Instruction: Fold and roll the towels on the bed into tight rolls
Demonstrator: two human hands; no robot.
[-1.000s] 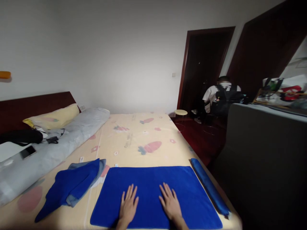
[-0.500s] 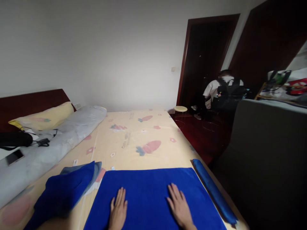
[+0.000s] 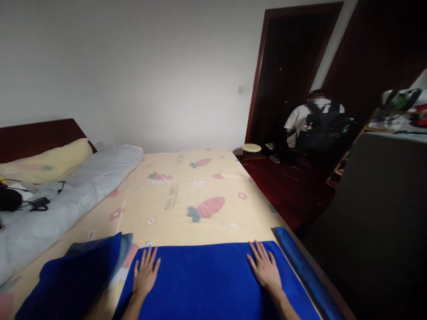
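Observation:
A blue cloth (image 3: pixel 203 280) lies spread flat on the bed, its near edge cut off by the bottom of the view. My left hand (image 3: pixel 146 272) rests palm down near the cloth's far left corner, fingers apart. Close to the far right corner, my right hand (image 3: pixel 266 266) also lies flat with its fingers spread. Neither hand holds anything. To the right of the cloth is a long blue roll (image 3: pixel 305 269) along the bed's edge. Left of my left hand sits a crumpled blue cloth (image 3: pixel 75 280) with a greyer blue layer under it.
The bed (image 3: pixel 180 191) has a cream sheet with carrot prints. A grey quilt (image 3: pixel 83 182), a yellow pillow (image 3: pixel 56 160) and black cables (image 3: pixel 39 203) are on the left. Beyond the bed are a round stool (image 3: pixel 251 148) and a seated person (image 3: pixel 300 118). A dark panel (image 3: pixel 380 213) stands at right.
Both hands have slid away from me and outward, toward the far corners of the flat blue cloth. The camera view has shifted slightly.

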